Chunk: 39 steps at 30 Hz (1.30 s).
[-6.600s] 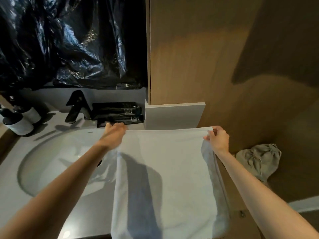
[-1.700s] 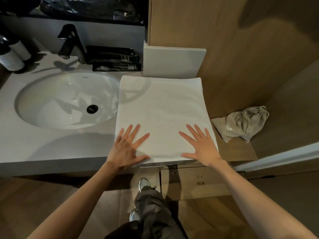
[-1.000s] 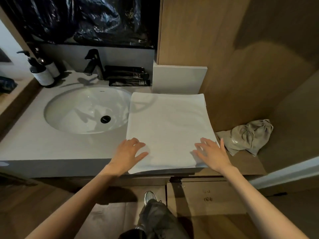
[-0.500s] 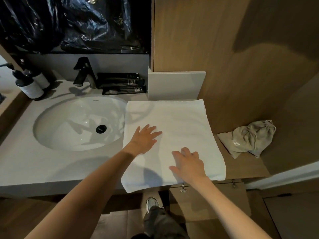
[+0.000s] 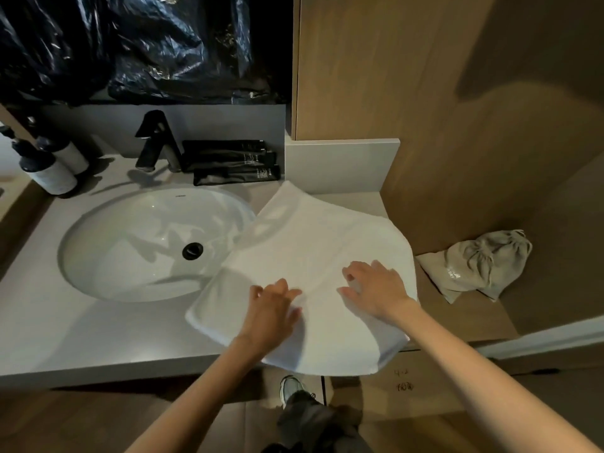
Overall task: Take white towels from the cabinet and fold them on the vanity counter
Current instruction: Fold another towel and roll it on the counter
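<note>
With your left hand (image 5: 273, 308) and right hand (image 5: 376, 289) spread flat on the white towel (image 5: 327, 230), square it clear of the sink (image 5: 130, 243) at 9 o'clock.

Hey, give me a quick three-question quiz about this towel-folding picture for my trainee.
1. True or false: the left hand and the right hand both rest on the towel.
2. What lies on the wooden ledge right of the towel? A) a cloth bag B) a hairdryer C) a toothbrush
3. Fill in: the towel's left edge overlaps the ___.
Key: 1 true; 2 A; 3 sink.
</note>
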Motion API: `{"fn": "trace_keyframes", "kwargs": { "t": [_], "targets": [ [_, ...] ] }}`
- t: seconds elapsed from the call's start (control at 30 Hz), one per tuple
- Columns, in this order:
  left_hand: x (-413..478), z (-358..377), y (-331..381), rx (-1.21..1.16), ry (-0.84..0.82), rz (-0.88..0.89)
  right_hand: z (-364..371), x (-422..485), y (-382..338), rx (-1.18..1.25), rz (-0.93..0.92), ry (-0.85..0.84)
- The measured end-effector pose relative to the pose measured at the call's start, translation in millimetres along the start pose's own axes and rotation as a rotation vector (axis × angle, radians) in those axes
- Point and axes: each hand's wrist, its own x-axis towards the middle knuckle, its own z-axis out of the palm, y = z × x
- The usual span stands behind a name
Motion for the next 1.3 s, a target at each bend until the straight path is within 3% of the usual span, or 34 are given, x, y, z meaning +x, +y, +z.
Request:
{"fn": "trace_keyframes", "kwargs": {
  "t": [0.23,0.37,0.47,0.6,0.73,0.87,1.07,1.17,1.3],
  "targets": [
    [2.6,-1.5,27.1,-0.131,-0.055,-0.074,-2.6,24.6,2.2,0.178,-0.039,-0.027],
    [13.7,-6.3,7.5,-0.113,0.061,-0.143,-1.9,16.0,-9.4,0.202,-0.144,0.167],
    [25.4,-5.9,4.7,-0.044,0.014,-0.223,11.9,20.4,-29.4,0.194,-0.189,0.234],
    [40.6,17.6,0.4,-0.015,-0.069,-0.221,39.0,44.4,-55.4,0.134,-0.112,0.208],
    [33.3,30.4,-17.8,0.015,-0.023,-0.287,55.4,54.9,-39.7,0.014,-0.069,0.255],
    [27.3,19.5,-38.8,0.005,0.060,-0.392,48.8,60.2,1.0,0.049,0.050,0.298],
    [24.0,9.5,-76.5,-0.149,0.065,-0.480,38.2,61.2,48.0,0.113,0.176,0.283],
    [24.8,-0.6,-96.5,-0.355,0.081,-0.581,28.1,58.4,51.2,0.191,0.175,0.350],
    [24.5,-20.8,-108.6,-0.698,0.088,-0.515,7.0,60.4,63.0,0.329,0.260,0.466]
  ]
}}
